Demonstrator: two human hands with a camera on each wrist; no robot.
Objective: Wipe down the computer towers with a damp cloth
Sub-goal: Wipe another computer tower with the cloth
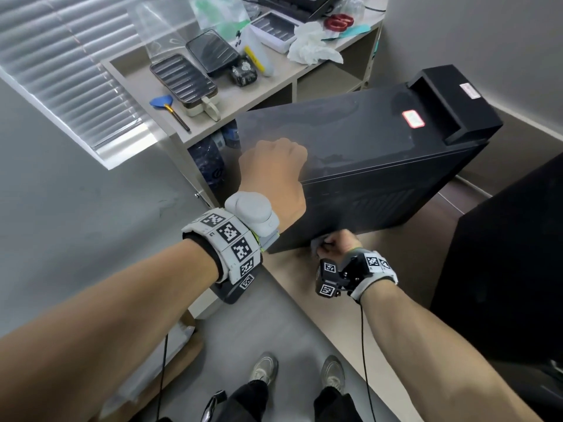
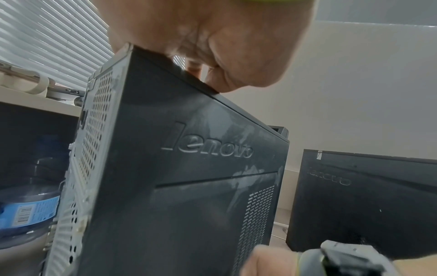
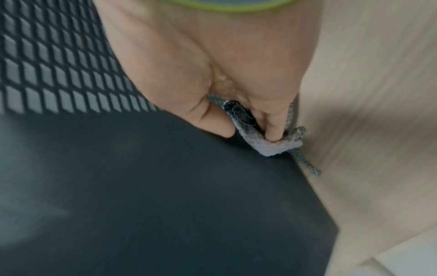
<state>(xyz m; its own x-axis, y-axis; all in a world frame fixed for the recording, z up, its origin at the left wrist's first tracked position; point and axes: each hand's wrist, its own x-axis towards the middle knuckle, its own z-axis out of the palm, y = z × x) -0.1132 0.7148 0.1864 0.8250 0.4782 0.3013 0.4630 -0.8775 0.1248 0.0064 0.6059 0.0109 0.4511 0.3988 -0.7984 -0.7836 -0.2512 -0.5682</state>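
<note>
A: Now, entry, left to right. Window blinds [image 1: 61,71] at far left; next, a pale wooden shelf unit [image 1: 243,95] with ribbed dark trays [image 1: 183,79] and a crumpled white cloth [image 1: 310,44] on top, a blue-labelled water bottle [image 2: 26,209] in the bay beneath.

B: And the task's object?

A: Black metal Lenovo computer tower [image 1: 365,153], dusty, standing on the pale wood-look floor [image 1: 380,284] just beside the shelf unit and tipped off vertical. Left hand [image 1: 271,175] sits on its upper rear corner, fingers curled over the edge and gripping it; the left wrist view shows the palm bearing on that edge.

B: Right side?

A: Right hand [image 1: 336,243] is low, at the bottom edge of the side panel. Fingers are closed round a small grey woven cloth [image 3: 267,145], one fingertip [image 3: 274,134] pressing it against the panel where it meets the floor. A second black tower [image 2: 369,201] stands further right, apart from the first.

B: Handling judgement?

A: Tower looks heavy and rigid, sheet steel; smooth panels likely slippery once damp. Best held by the top edge or rear corner, as now, not by the perforated vent [image 3: 47,65]. Cloth is soft and limp, easily bunched. Risk: tower sliding on its lower edge while tilted.
</note>
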